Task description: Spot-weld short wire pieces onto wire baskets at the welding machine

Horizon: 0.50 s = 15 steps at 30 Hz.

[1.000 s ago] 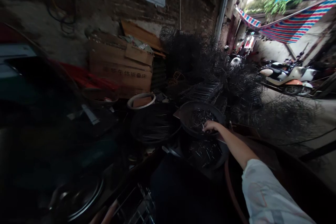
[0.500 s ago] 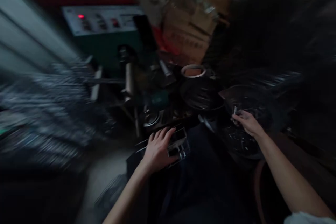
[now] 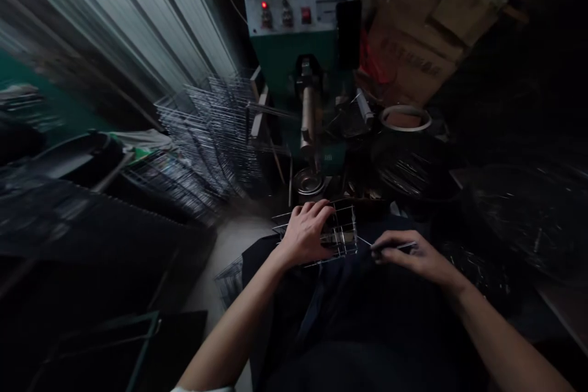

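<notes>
On my lap lies a small wire grid basket (image 3: 345,234), and my left hand (image 3: 309,233) grips its left part, fingers over the top wires and thumb below. Just right of the basket, my right hand (image 3: 407,254) pinches a thin metal wire piece (image 3: 365,241) between thumb and fingers. One end of the piece points toward the basket's right edge; whether they touch is unclear. Beyond the basket stands a green machine (image 3: 294,52) with a copper-coloured rod (image 3: 308,113) above a round metal part (image 3: 309,181).
Stacked wire grids (image 3: 215,128) stand left of the machine. A dark bowl of wire pieces (image 3: 407,165) and a white-rimmed container (image 3: 407,118) are to its right, before a cardboard box (image 3: 408,43). More loose wire pieces (image 3: 480,269) lie at the right.
My right hand has come left from the wire pieces to beside the basket, holding a wire piece. The view has turned left. My left hand still holds the basket.
</notes>
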Each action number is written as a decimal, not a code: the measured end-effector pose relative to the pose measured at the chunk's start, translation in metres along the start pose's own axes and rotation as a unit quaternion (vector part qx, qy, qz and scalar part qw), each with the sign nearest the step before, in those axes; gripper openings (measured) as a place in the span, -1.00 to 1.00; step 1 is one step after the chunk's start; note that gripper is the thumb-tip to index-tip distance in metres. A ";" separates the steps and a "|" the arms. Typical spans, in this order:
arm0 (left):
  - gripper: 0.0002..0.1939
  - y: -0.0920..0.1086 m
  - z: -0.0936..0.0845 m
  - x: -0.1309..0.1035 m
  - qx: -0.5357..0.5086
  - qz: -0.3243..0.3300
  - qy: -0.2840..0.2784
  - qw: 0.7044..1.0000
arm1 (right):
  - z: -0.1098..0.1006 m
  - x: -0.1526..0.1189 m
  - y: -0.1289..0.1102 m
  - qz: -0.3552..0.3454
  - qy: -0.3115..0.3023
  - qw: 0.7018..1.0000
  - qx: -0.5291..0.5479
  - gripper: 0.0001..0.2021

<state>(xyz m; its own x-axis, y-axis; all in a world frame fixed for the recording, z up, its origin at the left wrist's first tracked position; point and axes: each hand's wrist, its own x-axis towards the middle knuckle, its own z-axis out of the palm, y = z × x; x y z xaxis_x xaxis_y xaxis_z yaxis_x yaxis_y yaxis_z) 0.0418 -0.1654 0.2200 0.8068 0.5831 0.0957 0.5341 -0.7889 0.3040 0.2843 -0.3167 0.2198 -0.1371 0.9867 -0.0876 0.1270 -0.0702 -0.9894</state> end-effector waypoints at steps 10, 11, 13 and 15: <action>-0.18 -0.065 0.005 0.000 -0.055 -0.054 0.046 0.996 | 0.047 0.103 0.056 -0.248 0.105 0.939 -0.215 -0.68; -0.19 -0.071 0.006 0.000 -0.063 -0.058 0.051 0.995 | 0.050 0.109 0.061 -0.269 0.105 0.931 -0.225 -0.63; -0.19 -0.080 0.007 0.001 -0.076 -0.065 0.059 0.993 | 0.055 0.117 0.069 -0.296 0.111 0.918 -0.238 -0.57; -0.20 -0.086 0.008 0.002 -0.083 -0.068 0.065 0.992 | 0.058 0.123 0.073 -0.304 0.121 0.914 -0.241 -0.53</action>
<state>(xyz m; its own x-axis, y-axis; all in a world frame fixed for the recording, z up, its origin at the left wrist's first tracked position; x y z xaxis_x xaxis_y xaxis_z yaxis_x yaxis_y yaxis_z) 0.0001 -0.0980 0.1861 0.6853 0.7100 0.1621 0.5772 -0.6652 0.4736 0.2193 -0.2086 0.1301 -0.1125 0.8291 0.5476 0.5255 0.5174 -0.6754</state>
